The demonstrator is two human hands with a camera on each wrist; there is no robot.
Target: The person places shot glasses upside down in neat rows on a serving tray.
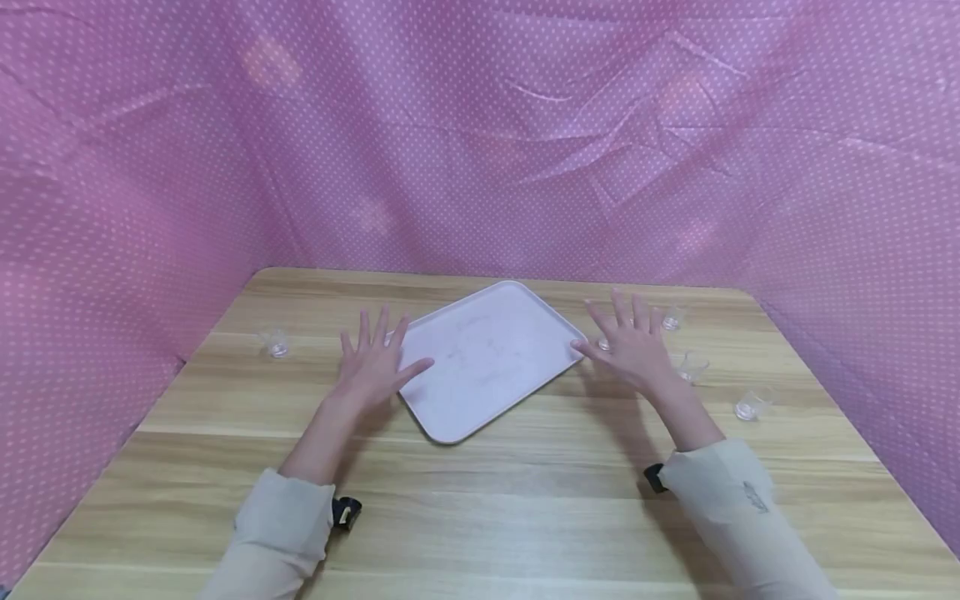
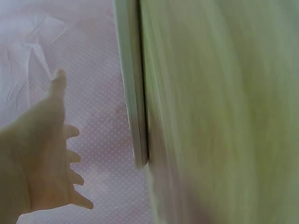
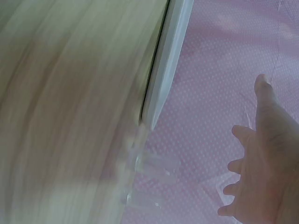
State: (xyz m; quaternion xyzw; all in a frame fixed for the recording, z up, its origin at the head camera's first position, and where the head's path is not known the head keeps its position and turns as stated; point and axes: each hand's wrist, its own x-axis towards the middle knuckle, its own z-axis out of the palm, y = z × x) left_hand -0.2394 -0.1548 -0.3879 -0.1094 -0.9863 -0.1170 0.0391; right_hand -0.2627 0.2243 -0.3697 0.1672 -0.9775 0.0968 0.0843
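A white rectangular tray (image 1: 487, 358) lies askew on the wooden table, faint smudges on its surface. My left hand (image 1: 372, 367) hovers by its left corner with fingers spread, holding nothing. On the other side my right hand (image 1: 632, 346) is held out above the tray's right corner, its fingers also spread. Both wrist views show the left hand (image 2: 44, 158) and right hand (image 3: 266, 163) raised, apart from the tray's edge (image 3: 166, 70). Small clear glasses stand around the right hand: one glass (image 1: 604, 342) is partly hidden behind it, another glass (image 1: 693, 367) is beside the wrist.
More clear glasses stand on the right side, one glass (image 1: 672, 317) farther back and one glass (image 1: 752, 405) nearer. A single glass (image 1: 277, 343) stands at the far left. Pink dotted cloth (image 1: 480, 150) hangs around the table (image 1: 495, 517).
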